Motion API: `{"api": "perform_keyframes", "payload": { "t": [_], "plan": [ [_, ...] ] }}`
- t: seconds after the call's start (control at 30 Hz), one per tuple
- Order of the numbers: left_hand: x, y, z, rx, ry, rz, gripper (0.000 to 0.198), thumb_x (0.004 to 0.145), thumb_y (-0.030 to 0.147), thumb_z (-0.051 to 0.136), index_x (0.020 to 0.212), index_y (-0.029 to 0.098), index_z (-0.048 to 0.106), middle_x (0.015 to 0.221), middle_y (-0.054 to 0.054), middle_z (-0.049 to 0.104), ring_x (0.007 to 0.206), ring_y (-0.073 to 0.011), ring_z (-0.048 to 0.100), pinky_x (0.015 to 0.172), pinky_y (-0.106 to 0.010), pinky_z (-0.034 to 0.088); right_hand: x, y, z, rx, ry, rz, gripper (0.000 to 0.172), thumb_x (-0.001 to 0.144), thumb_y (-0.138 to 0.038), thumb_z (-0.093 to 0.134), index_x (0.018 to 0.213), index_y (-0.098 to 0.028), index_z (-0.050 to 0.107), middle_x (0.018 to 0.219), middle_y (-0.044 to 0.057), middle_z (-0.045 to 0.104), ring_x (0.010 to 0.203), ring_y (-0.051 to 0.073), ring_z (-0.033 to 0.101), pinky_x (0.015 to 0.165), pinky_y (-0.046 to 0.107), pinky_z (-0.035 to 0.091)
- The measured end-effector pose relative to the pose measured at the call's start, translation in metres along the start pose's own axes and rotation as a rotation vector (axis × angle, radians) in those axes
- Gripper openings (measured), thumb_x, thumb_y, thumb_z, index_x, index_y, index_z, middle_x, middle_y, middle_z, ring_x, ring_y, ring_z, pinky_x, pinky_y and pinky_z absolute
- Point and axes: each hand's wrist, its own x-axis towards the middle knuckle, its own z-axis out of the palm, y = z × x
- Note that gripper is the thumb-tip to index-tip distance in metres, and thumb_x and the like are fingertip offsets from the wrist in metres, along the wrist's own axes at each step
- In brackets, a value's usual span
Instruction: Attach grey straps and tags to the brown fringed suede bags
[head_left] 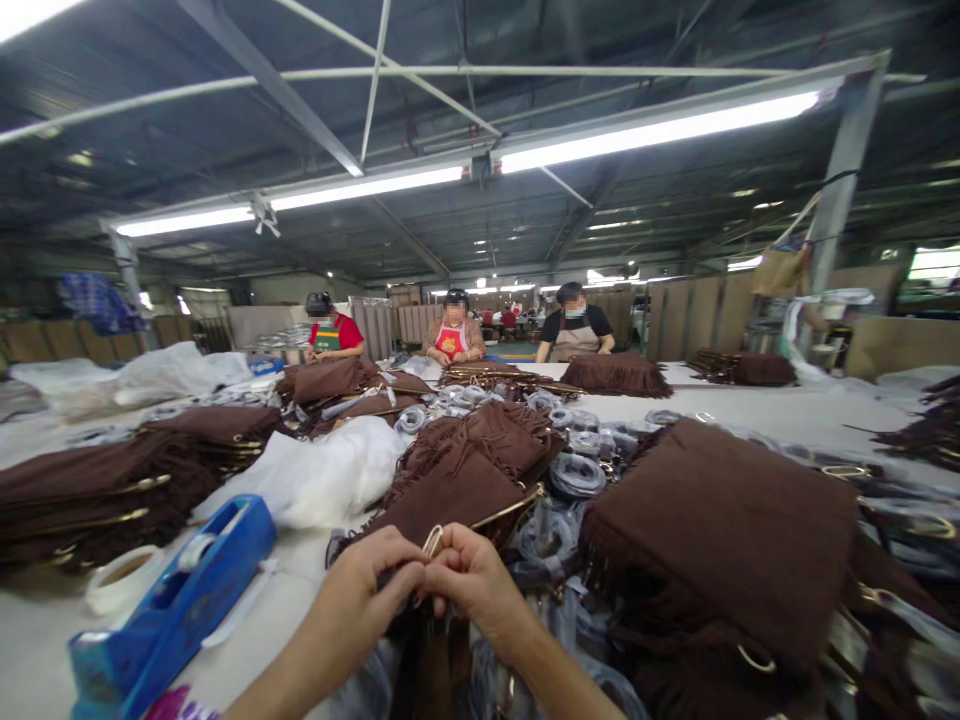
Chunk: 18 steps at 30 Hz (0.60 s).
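Note:
My left hand (pixel 375 580) and my right hand (pixel 476 585) meet in front of me, thumbs and fingers closed in a pinch. Between their fingertips a narrow gold metal loop (pixel 433 541) sticks up; its lower part is hidden by the fingers. Just beyond lies a brown fringed bag (pixel 450 490) with a gold zip along its edge. Coiled straps in clear plastic (pixel 551 535) lie beside and under my right hand. To the right rises a pile of brown fringed bags (pixel 720 530).
A blue tape dispenser (pixel 180 600) and a white tape roll (pixel 126 578) stand at the left. White padding (pixel 330 470) lies behind them. More brown bags (pixel 97 490) are stacked at far left. Three people sit across the table, below a long lamp (pixel 660 130).

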Motion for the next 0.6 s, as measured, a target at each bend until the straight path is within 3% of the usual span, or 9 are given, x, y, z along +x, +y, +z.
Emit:
{"api": "perform_keyframes", "payload": {
  "t": [0.1,0.2,0.37,0.5,0.6],
  "plan": [
    [0.010,-0.007,0.004,-0.006,0.051,-0.038,0.023,0.085,0.023,0.048,0.066,0.019,0.060,0.067,0.000,0.061,0.067,-0.0158,0.057,0.063,-0.025,0.040,0.003,0.003,0.000,-0.004,0.020,-0.007,0.032,0.060,-0.034,0.077,0.072,-0.017,0.054,0.056,-0.003,0.065,0.039,0.006,0.049,0.040,0.017,0.032],
    [0.017,-0.011,0.007,0.105,0.094,0.029,0.020,0.085,0.021,0.045,0.067,0.020,0.056,0.069,0.000,0.060,0.067,-0.0159,0.056,0.062,-0.026,0.039,0.006,0.002,-0.001,-0.019,0.074,-0.028,0.027,0.061,-0.031,0.075,0.072,-0.018,0.053,0.053,-0.006,0.060,0.039,0.007,0.048,0.041,0.017,0.034],
    [0.026,-0.011,0.005,0.254,0.301,0.125,0.026,0.091,0.027,0.039,0.071,0.021,0.053,0.074,-0.002,0.057,0.070,-0.0181,0.054,0.065,-0.029,0.040,0.008,-0.003,-0.004,-0.128,0.362,-0.157,0.022,0.064,-0.023,0.072,0.068,-0.019,0.051,0.054,-0.010,0.053,0.042,0.006,0.050,0.041,0.017,0.034],
    [0.033,-0.008,0.001,0.124,0.291,0.165,0.024,0.091,0.026,0.040,0.071,0.021,0.052,0.093,-0.005,0.061,0.082,-0.0177,0.057,0.072,-0.029,0.044,0.006,-0.010,-0.006,0.119,0.231,-0.044,0.031,0.067,-0.038,0.077,0.070,-0.018,0.054,0.048,-0.007,0.057,0.035,0.002,0.037,0.035,0.014,0.023],
    [0.035,-0.004,-0.003,-0.062,0.205,0.124,0.023,0.090,0.027,0.042,0.071,0.020,0.053,0.085,-0.003,0.063,0.080,-0.0171,0.058,0.073,-0.028,0.045,0.003,-0.017,-0.006,0.383,0.163,0.007,0.040,0.058,-0.041,0.087,0.072,-0.016,0.059,0.062,-0.002,0.066,0.049,0.005,0.056,0.046,0.013,0.043]
  ]
}}
